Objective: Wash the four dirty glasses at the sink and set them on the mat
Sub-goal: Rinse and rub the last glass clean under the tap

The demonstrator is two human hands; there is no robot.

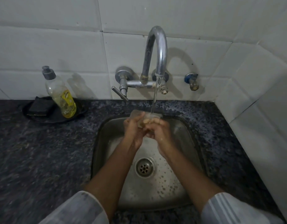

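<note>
Over the back of the steel sink point(107, 126) both my hands hold a clear glass point(153, 116) under the running tap point(157, 50). A stream of water falls onto the glass. My left hand point(134, 128) grips its left side and a second clear rim point(136, 113) shows above the fingers. My right hand point(157, 128) wraps the glass from the right, fingers visible through it. How many glasses are in my hands I cannot tell. No mat is in view.
A dish-soap bottle point(60, 94) with yellow liquid leans on a dark tray point(32, 117) holding a black scrub pad point(40, 106), back left on the speckled dark counter point(42, 159). White tiled walls stand behind and to the right. The sink drain point(144, 167) lies below my forearms.
</note>
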